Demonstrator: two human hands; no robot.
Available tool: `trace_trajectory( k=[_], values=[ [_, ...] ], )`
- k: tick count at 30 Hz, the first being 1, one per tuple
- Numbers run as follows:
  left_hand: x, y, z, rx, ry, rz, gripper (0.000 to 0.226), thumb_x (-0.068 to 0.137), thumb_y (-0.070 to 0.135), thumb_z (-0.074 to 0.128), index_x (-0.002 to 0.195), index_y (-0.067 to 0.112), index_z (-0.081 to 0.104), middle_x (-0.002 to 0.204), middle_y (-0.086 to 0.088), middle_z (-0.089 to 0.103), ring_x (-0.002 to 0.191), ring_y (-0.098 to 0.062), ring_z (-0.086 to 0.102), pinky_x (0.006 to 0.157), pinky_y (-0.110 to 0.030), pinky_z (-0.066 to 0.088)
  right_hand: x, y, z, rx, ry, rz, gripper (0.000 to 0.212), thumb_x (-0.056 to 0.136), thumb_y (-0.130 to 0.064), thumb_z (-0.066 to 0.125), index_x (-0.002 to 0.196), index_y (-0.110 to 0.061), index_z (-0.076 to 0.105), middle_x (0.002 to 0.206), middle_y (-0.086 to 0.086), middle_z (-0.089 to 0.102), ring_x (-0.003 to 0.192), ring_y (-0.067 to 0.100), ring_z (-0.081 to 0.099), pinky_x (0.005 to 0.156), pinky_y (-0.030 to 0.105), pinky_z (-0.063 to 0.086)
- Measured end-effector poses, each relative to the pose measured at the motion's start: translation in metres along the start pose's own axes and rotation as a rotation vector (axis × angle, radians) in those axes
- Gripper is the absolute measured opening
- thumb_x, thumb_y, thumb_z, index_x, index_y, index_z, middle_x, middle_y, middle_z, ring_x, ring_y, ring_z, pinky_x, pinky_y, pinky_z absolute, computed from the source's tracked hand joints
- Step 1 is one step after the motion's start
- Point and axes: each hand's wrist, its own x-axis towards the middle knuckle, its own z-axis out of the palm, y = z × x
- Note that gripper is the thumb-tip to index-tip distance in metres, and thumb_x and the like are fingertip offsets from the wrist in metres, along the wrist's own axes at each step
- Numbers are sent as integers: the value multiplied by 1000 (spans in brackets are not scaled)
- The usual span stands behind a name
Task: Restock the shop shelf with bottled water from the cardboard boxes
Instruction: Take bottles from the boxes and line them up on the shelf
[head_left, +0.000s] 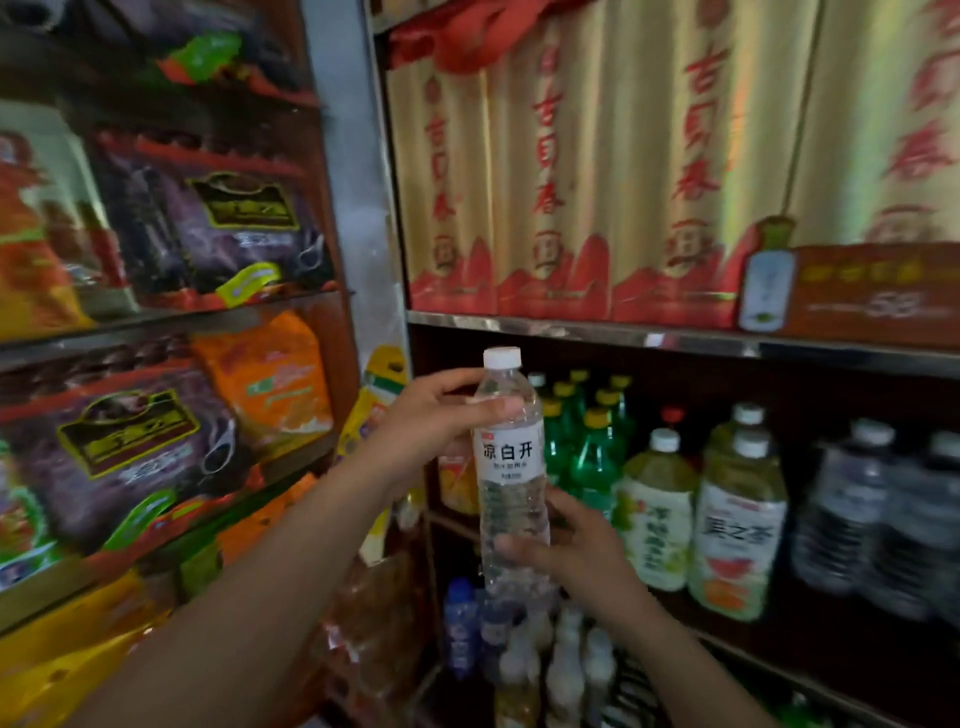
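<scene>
A clear water bottle (511, 467) with a white cap and a white label stands upright in the air in front of the drinks shelf (675, 340). My left hand (436, 421) grips its shoulder just below the cap, thumb across the front. My right hand (576, 551) holds the lower part of the bottle, fingers curled round it from the right. The bottle is level with the left end of the middle shelf row. No cardboard box is in view.
On the middle shelf stand green soda bottles (587, 441), large tea bottles (737, 525) and dark water bottles (883, 519). Gold and red gift boxes (597, 171) fill the shelf above. Small bottles (545, 660) stand below. Snack bags (171, 415) hang at left.
</scene>
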Motion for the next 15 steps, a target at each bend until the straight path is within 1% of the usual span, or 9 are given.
trace_trajectory(
  k=[3, 4, 6, 7, 8, 10, 11, 13, 15],
  values=[
    [11, 23, 29, -13, -73, 55, 54, 61, 34, 81, 111, 26, 64, 96, -2, 75, 91, -17, 71, 81, -37, 56, -9, -19, -32, -79, 87, -53, 49, 69, -25, 83, 114, -29, 65, 104, -15, 72, 95, 6, 69, 84, 28, 56],
    [14, 30, 40, -12, -96, 68, 49, 65, 31, 80, 110, 27, 63, 96, -2, 75, 90, -17, 71, 80, -35, 56, -12, -23, -42, -93, 128, -64, 46, 69, -22, 84, 110, -30, 67, 101, -16, 73, 93, 6, 69, 81, 25, 56],
    [19, 40, 63, -21, -148, 97, 49, 71, 26, 78, 117, 24, 61, 96, -4, 75, 91, -18, 71, 82, -35, 56, -23, -31, -64, -138, 200, -76, 42, 69, -20, 84, 102, -37, 65, 94, -22, 72, 88, 0, 68, 72, 15, 53],
    [21, 44, 76, -21, -180, 113, 51, 72, 26, 78, 120, 22, 60, 97, -4, 75, 92, -18, 71, 84, -37, 56, -29, -33, -76, -167, 235, -74, 42, 69, -23, 84, 101, -41, 64, 94, -22, 71, 87, -2, 67, 71, 14, 53],
    [23, 48, 89, -14, -212, 127, 53, 72, 27, 78, 122, 21, 60, 97, -3, 75, 93, -18, 71, 86, -39, 55, -35, -35, -88, -189, 274, -68, 42, 68, -26, 85, 101, -42, 64, 96, -20, 71, 89, -2, 67, 75, 17, 54],
    [26, 52, 117, -14, -267, 140, 57, 70, 30, 78, 124, 21, 60, 98, -3, 75, 95, -17, 70, 89, -42, 54, -51, -35, -112, -214, 346, -53, 43, 66, -32, 86, 104, -40, 66, 102, -15, 72, 95, 4, 67, 87, 33, 55],
    [27, 53, 132, -13, -300, 149, 54, 70, 30, 78, 121, 23, 62, 97, -2, 75, 94, -16, 71, 89, -41, 54, -60, -35, -123, -242, 379, -50, 45, 65, -36, 85, 106, -37, 68, 103, -14, 72, 98, 5, 66, 90, 37, 54],
    [26, 56, 165, -12, -375, 170, 40, 73, 29, 78, 111, 29, 65, 96, 1, 75, 91, -13, 71, 85, -37, 55, -80, -32, -145, -299, 437, -48, 48, 65, -39, 85, 110, -31, 69, 104, -13, 72, 99, 4, 66, 92, 40, 53],
    [25, 56, 197, -27, -435, 173, 34, 74, 27, 77, 105, 34, 65, 94, 5, 75, 89, -8, 70, 81, -31, 54, -98, -26, -166, -286, 526, -26, 50, 64, -33, 87, 110, -28, 67, 103, -11, 73, 98, 6, 67, 91, 39, 53]
  ],
)
